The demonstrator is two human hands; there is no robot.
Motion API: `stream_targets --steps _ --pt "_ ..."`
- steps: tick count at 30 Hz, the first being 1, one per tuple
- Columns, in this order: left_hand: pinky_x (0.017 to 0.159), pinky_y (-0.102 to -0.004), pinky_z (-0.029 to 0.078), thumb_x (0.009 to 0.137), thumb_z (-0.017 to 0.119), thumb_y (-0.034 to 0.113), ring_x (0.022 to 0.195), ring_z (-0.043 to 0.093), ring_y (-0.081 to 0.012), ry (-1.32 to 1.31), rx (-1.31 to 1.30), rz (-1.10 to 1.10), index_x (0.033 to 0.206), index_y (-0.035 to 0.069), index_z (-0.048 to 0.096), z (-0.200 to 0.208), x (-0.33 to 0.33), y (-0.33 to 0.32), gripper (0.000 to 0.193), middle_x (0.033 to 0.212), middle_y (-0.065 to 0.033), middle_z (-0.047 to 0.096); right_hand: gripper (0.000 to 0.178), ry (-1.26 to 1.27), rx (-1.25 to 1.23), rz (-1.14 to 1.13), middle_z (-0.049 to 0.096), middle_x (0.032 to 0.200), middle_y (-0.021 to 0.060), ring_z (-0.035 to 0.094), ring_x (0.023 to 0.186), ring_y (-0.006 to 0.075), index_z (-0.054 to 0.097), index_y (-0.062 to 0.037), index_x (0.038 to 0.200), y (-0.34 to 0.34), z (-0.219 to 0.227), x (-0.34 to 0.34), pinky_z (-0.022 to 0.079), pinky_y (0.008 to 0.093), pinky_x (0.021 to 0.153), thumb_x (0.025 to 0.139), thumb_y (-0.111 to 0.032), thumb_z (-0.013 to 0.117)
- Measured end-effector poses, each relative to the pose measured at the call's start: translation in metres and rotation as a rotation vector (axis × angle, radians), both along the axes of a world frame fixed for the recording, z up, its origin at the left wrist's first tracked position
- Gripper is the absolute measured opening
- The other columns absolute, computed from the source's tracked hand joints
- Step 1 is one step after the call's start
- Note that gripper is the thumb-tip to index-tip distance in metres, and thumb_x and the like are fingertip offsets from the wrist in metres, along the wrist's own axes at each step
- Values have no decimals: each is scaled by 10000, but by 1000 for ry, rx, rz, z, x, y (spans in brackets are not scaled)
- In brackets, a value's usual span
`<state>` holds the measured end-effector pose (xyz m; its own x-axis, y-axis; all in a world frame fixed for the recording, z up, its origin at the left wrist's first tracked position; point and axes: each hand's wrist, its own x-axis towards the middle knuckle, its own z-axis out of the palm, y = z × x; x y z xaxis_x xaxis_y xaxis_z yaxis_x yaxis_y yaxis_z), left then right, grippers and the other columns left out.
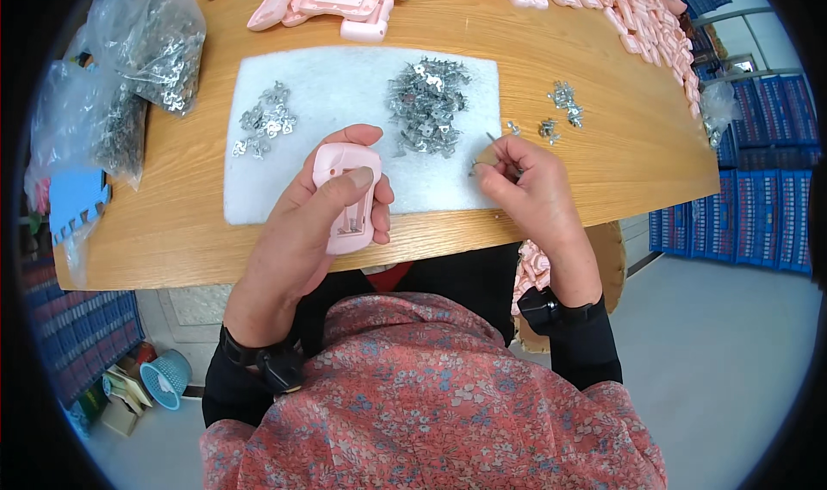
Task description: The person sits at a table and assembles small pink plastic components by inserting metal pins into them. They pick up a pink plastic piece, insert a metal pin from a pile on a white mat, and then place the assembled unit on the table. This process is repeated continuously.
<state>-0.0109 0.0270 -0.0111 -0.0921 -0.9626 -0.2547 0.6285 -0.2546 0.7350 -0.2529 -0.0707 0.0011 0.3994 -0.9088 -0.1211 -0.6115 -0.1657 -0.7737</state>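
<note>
Head view shows one pink plastic shell (355,210) in the left hand (295,219), above the near edge of a white mat (345,85). Thumb of this hand presses on the shell's face, near a long opening, and the other fingers curl around its far side. The right hand (536,187) is by the right edge of the mat, with thumb and fingertips pinched together on a small thin item (488,157); what it is exactly, I cannot tell. On the mat lie a big heap of metal pieces (428,102) and, more to the left, a smaller metal group (269,115). Some loose metal parts (564,102) are on the wooden table (603,167) itself, beyond the right hand. Further away, many other pink shells (336,1) are spread along the far side, and clear plastic bags (164,51) with metal inside stand at the left.
</note>
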Motion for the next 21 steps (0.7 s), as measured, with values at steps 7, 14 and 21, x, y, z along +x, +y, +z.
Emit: stream_targets --steps 7,14,21 --pt "647 -321 530 941 570 218 739 620 -174 -1 23 9 1403 75 429 0 -1 -1 504 934 -117 613 113 33 -210 -14 556 757 -20 494 688 52 630 12 922 -11 -2 -1 430 228 613 867 -61 697" --pt "645 -324 529 941 569 202 737 621 -178 18 20 3 1408 79 422 -3 1 -1 505 932 -118 614 129 82 -346 85 628 792 100 609 690 233 665 -31 927 -27 -2 28 491 338 643 821 -102 686" --pt "679 -314 532 932 581 138 782 625 -166 -11 46 12 1420 54 413 9 -1 -5 524 944 -98 620 96 -285 111 35 557 784 -59 471 726 25 613 -23 872 -25 15 34 400 207 651 878 -105 663"
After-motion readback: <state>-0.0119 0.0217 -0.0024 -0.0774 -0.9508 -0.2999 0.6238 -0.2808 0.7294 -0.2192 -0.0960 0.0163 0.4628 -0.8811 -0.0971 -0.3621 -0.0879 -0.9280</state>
